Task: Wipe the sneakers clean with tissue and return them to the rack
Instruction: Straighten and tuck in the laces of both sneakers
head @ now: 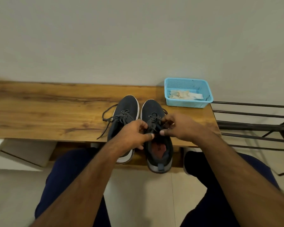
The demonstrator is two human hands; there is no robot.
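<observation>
You faced a plain pale wall (138,38), and below it ran a long wooden surface (47,112) that stretched from the left edge of your view to just past the middle. To its right stood a dark metal rack (256,126) of thin horizontal bars, right beside the end of the surface. Your legs in dark trousers (69,174) showed at the bottom, over a pale tiled floor (151,197).

On the surface sat a pair of dark sneakers with white soles, side by side and almost touching, toes pointed at the wall and heels hanging over the near edge. The left sneaker (126,108) had its laces loose, one end trailing out to the left across the wood. The right sneaker (154,110) showed a reddish insole in its opening.

A light blue plastic basket (187,102) stood at the far right corner of the surface, just behind the right sneaker, with crumpled tissue (179,94) lying inside it.

Your left hand (133,135) and right hand (179,126) met over the right sneaker, both with fingers curled and pinching its dark laces (152,122), thumbs nearly touching each other.
</observation>
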